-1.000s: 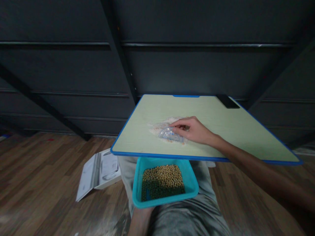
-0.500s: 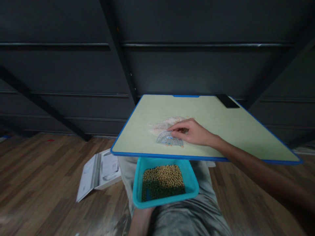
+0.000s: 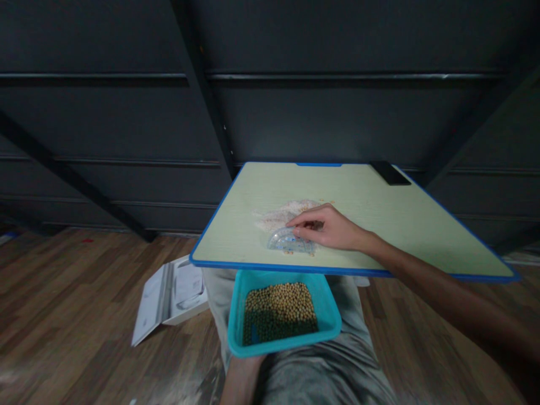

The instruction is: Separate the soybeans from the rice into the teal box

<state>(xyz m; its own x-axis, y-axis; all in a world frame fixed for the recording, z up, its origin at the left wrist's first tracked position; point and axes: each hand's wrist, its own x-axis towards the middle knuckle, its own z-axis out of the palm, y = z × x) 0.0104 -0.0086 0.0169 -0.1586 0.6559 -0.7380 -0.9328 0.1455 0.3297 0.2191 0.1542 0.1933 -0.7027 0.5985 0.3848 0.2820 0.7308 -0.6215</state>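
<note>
My right hand (image 3: 323, 225) pinches a clear plastic protractor (image 3: 289, 241) by its straight upper edge, thumb and fingers closed on it. The protractor is just above or against the pale tabletop (image 3: 358, 202), its curved side turned to the left and front. Behind it spreads a heap of whitish grains (image 3: 282, 214), and a few yellow beans (image 3: 312, 255) lie by its near side. Under the table's front edge, a turquoise basin (image 3: 329, 306) holds soybeans (image 3: 289, 298). My left hand (image 3: 248, 363) supports the basin from below; its fingers are hidden under it.
A black phone (image 3: 390, 173) lies at the table's far right corner. On the wooden floor (image 3: 84, 287) to the left stands an open white box (image 3: 169, 298). A dark panelled wall (image 3: 337, 118) rises right behind the table. My legs (image 3: 320, 377) are beneath the basin.
The protractor has shifted very slightly toward the table's front edge in my right hand. The basin and my left hand look the same.
</note>
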